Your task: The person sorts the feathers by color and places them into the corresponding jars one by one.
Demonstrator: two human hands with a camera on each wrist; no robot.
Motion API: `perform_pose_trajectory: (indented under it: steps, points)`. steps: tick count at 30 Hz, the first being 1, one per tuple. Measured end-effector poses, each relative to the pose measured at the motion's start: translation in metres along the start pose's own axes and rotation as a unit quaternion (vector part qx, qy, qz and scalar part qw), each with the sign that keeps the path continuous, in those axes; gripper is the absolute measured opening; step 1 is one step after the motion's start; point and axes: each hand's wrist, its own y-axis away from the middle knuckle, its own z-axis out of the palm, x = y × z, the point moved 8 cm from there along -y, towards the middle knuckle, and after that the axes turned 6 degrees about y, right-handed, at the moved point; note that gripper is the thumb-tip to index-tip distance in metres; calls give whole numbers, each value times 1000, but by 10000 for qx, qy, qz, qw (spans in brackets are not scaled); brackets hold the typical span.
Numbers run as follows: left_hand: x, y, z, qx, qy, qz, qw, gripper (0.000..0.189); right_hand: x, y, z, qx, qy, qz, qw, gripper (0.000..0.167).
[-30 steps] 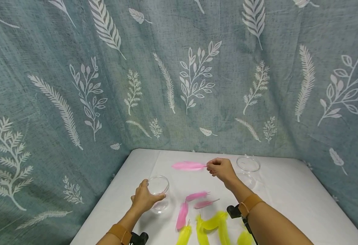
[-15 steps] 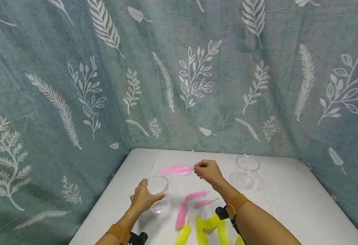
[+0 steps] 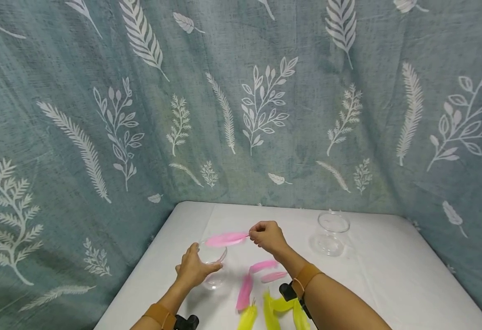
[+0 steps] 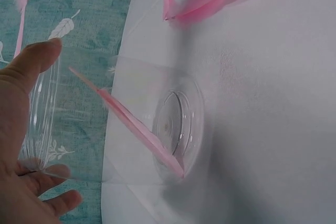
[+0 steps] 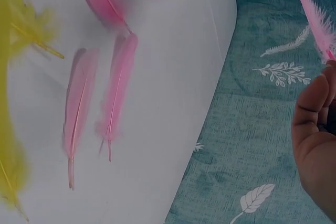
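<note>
My left hand (image 3: 193, 266) grips a clear round jar (image 3: 214, 280) near its rim, with thumb and fingers on opposite sides. Inside that jar leans a pink feather (image 4: 139, 127), plain in the left wrist view. My right hand (image 3: 270, 237) pinches another pink feather (image 3: 226, 239) by its quill end. The held feather lies roughly level, and its tip reaches over the jar's mouth in the head view. Three more pink feathers lie on the table between the hands and me, among them a slim one (image 5: 121, 87) and a paler one (image 5: 81, 103).
A second clear jar (image 3: 330, 244) stands at the back right of the white table (image 3: 389, 275). Several yellow feathers (image 3: 271, 311) lie at the near edge of the head view, partly cut off. A patterned teal cloth (image 3: 290, 137) hangs behind the table.
My right hand has moved left and slightly nearer with the pink feather, bringing its tip from behind the jar to over the jar's mouth. The left hand and jar have stayed in place.
</note>
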Motion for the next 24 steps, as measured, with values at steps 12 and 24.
perform_pose_trajectory:
  steps: [12,24]
  points:
    - [0,-1,0,25,-18,-25,10000,114,2,-3,13,-78,140,66,9998,7]
    - [1,1,0,65,29,-2,10000,106,-8,-1,28,-225,435,-233,9985,8]
